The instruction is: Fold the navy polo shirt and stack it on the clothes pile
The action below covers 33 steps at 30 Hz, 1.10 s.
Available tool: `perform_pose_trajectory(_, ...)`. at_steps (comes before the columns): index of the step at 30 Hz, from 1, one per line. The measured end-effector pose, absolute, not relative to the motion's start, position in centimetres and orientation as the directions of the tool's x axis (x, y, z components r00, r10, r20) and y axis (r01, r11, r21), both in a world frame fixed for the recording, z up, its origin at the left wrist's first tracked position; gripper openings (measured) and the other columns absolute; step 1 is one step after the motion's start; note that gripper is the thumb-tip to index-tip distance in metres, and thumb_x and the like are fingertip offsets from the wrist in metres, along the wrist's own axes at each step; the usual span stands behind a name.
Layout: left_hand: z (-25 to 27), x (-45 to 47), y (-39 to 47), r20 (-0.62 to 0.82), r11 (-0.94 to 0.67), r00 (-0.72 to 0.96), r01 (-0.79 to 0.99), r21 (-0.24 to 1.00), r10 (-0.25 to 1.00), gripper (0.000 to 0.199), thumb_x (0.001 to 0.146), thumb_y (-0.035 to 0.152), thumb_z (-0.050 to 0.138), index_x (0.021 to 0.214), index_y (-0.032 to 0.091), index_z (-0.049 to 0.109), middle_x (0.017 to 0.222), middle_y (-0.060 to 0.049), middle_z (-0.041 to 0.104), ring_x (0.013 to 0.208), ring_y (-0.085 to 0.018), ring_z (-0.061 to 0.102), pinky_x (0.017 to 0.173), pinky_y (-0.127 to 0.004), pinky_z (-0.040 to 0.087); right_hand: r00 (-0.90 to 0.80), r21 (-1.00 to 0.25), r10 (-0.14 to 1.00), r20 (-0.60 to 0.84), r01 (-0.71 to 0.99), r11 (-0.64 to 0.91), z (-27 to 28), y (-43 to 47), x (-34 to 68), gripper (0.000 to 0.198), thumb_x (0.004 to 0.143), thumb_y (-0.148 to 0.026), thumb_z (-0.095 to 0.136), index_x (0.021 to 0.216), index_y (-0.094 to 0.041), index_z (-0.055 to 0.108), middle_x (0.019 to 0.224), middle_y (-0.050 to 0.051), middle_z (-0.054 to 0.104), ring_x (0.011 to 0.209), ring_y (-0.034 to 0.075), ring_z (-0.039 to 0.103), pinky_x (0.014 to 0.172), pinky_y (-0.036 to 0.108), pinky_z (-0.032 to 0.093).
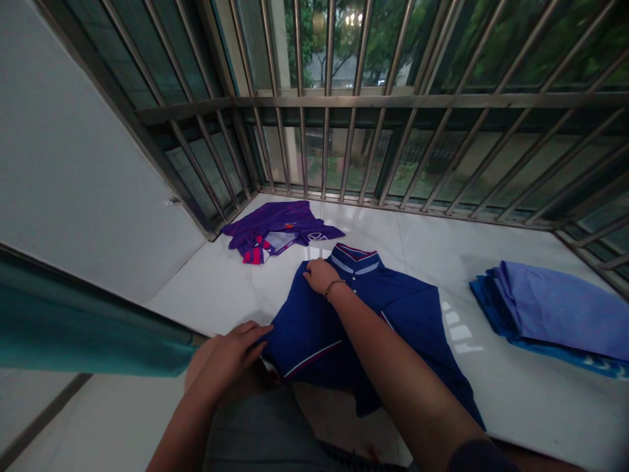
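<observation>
A dark blue polo shirt [314,328] lies spread on the white ledge, its striped collar pointing toward the window and its near hem reaching over the edge. My right hand [322,275], with a bracelet at the wrist, is closed on the cloth at the shoulder left of the collar, fingers curled and pinched. The forearm crosses the shirt and covers part of the placket. At the left sleeve edge rests my left hand [243,344], fingers stretched and slightly apart, the tips touching the cloth. White and red trim lines the sleeve.
A crumpled purple shirt [275,226] lies on the ledge [427,242] near the back left corner. Folded blue and lavender clothes [555,308] are stacked at right. Metal window bars [354,101] enclose the back. A teal curtain [93,334] hangs at left.
</observation>
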<state>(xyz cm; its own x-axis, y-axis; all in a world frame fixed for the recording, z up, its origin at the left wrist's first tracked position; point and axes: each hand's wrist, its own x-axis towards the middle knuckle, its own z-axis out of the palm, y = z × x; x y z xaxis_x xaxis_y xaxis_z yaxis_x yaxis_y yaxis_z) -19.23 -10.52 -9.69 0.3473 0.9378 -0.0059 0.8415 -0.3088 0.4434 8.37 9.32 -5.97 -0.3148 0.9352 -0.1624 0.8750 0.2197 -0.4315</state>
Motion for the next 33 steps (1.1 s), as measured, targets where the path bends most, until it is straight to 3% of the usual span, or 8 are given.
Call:
perform_pose_trajectory(4,-8.6,-18.6,-10.9,-0.073,-0.247,0.276,0.931,0.27,0.958,0.051,0.112,0.03,0.049,0.157,0.047,0.065,0.118,-0.002,0.077,0.098,-0.021,0.078,0.079,-0.028,0.06,-0.338,-0.507,0.931,-0.136,0.831,0.227,-6.2,11.3,7.1,0.024,0.111,-0.033,0.066,0.127,-0.017,0.076,0.122,0.013,0.081,0.115,0.023,0.075,0.096,0.03,0.053)
perform_pose_trajectory(7,-8.3,-18.4,-10.9,-0.103,-0.186,0.212,0.959,0.212,0.972,0.055,0.109,0.028,0.049,0.159,0.047,0.063,0.114,-0.002,0.078,0.094,-0.022,0.078,0.078,-0.029,0.059,-0.337,-0.55,0.935,-0.113,0.805,0.223,-6.6,12.4,5.9,0.021,0.11,-0.032,0.068,0.126,-0.02,0.075,0.121,0.008,0.082,0.111,0.02,0.075,0.092,0.027,0.052)
perform_pose_trajectory(13,-8.7,-18.7,-10.6,-0.042,-0.109,0.13,0.936,0.335,0.991,0.042,0.106,0.028,0.053,0.139,0.039,0.078,0.115,-0.004,0.08,0.106,-0.024,0.077,0.095,-0.033,0.062,-0.324,-0.571,0.944,-0.064,0.788,0.232,-7.9,13.2,3.8,0.021,0.11,-0.03,0.069,0.13,-0.024,0.071,0.117,0.004,0.083,0.111,0.019,0.075,0.093,0.028,0.051)
perform_pose_trajectory(18,-9.3,-18.4,-10.4,0.101,-0.208,0.183,0.895,0.394,0.978,0.037,0.113,0.039,0.048,0.127,0.032,0.081,0.122,-0.007,0.078,0.112,-0.024,0.076,0.103,-0.04,0.064,-0.355,-0.526,0.935,-0.013,0.797,0.296,-7.7,12.8,3.7,0.024,0.109,-0.028,0.069,0.133,-0.022,0.069,0.124,0.008,0.08,0.115,0.023,0.073,0.095,0.032,0.051)
perform_pose_trajectory(23,-10.8,-17.6,-10.0,0.245,-0.219,0.117,0.869,0.444,0.962,0.04,0.114,0.041,0.049,0.14,0.028,0.077,0.141,-0.009,0.076,0.131,-0.029,0.072,0.12,-0.051,0.06,-0.413,-0.451,0.91,0.048,0.803,0.389,-6.2,9.6,5.6,0.024,0.112,-0.025,0.061,0.133,-0.018,0.07,0.135,0.014,0.073,0.122,0.026,0.067,0.104,0.036,0.048)
perform_pose_trajectory(26,-11.0,-17.0,-9.2,0.248,-0.261,0.152,0.825,0.501,0.957,0.043,0.115,0.036,0.045,0.147,0.028,0.073,0.152,-0.009,0.072,0.14,-0.028,0.068,0.127,-0.053,0.056,-0.531,-0.407,0.844,0.069,0.758,0.51,-5.4,5.0,7.7,0.023,0.111,-0.037,0.067,0.125,-0.021,0.074,0.13,0.011,0.073,0.123,0.028,0.063,0.104,0.038,0.048)
perform_pose_trajectory(30,-10.8,-15.4,-6.0,0.237,-0.378,0.296,0.769,0.516,0.925,0.051,0.113,0.023,0.039,0.155,0.026,0.068,0.163,-0.009,0.065,0.151,-0.026,0.062,0.132,-0.053,0.05,-0.712,-0.358,0.691,0.125,0.617,0.701,-5.7,-2.4,9.4,0.058,0.1,-0.072,0.074,0.13,-0.022,0.072,0.13,0.011,0.072,0.124,0.031,0.061,0.106,0.046,0.049)
perform_pose_trajectory(33,-10.8,-13.3,-2.0,0.191,-0.424,0.38,0.788,0.446,0.905,0.055,0.111,0.02,0.037,0.159,0.02,0.064,0.17,-0.012,0.058,0.157,-0.026,0.056,0.136,-0.052,0.045,-0.737,-0.345,0.664,0.126,0.595,0.726,-7.1,-6.3,9.0,0.066,0.093,-0.069,0.084,0.137,-0.022,0.068,0.136,0.011,0.07,0.128,0.033,0.06,0.115,0.053,0.046)
